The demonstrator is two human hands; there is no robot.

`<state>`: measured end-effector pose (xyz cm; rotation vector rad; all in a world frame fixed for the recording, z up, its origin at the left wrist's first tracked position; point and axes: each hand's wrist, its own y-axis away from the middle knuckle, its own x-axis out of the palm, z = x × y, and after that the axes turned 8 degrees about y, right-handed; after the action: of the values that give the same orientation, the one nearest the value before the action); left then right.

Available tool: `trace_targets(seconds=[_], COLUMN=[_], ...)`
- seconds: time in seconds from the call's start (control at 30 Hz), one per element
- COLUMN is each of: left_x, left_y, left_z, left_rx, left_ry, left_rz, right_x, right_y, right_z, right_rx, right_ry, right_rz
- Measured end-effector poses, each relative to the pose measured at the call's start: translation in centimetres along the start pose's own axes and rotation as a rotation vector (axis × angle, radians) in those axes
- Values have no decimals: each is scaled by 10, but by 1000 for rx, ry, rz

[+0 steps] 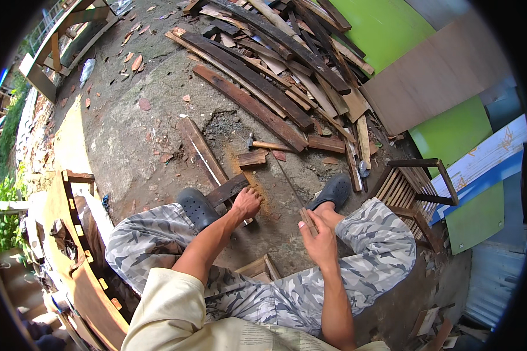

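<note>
The left hand presses fingers-down on a short plank, pinned under a shoe. At three o'clock, the right hand fists a saw, probably handle-first, blade toward twelve o'clock; hammer beyond.

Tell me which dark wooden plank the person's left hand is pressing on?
The short dark plank beside the left black clog, under the left hand. The other planks lie untouched in the pile farther off.

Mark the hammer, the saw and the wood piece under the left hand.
hammer [264,144], head view, on its wooden handle.
saw [288,179], head view, mid-blade.
wood piece [226,190], head view, on its dark top face.
</note>
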<state>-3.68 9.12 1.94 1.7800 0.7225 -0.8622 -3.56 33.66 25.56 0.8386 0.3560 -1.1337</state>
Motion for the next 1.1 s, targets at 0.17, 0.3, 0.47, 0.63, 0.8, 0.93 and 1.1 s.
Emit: trace_targets(seconds=[0.17, 0.3, 0.47, 0.63, 0.8, 0.93, 1.1], left_x=[10, 24, 36, 13, -11, -6, 8], left_y=[31, 52, 74, 111, 138, 146, 143], left_z=[-9, -15, -6, -16, -21, -14, -1], left_rx=[-212, -307, -450, -582, -735, -849, -977], left_ry=[-4, 313, 554, 744, 819, 844, 978], left_rz=[-119, -96, -112, -326, -441, -576, -702], right_x=[4, 3, 9, 18, 30, 30, 34], right_y=[3, 9, 19, 28, 30, 35, 31], right_z=[2, 20, 42, 59, 65, 73, 65], right_rx=[-49, -67, -123, -187, -347, -355, -322], right_ry=[38, 117, 103, 92, 102, 106, 111], right_rz=[23, 80, 148, 217, 162, 171, 160])
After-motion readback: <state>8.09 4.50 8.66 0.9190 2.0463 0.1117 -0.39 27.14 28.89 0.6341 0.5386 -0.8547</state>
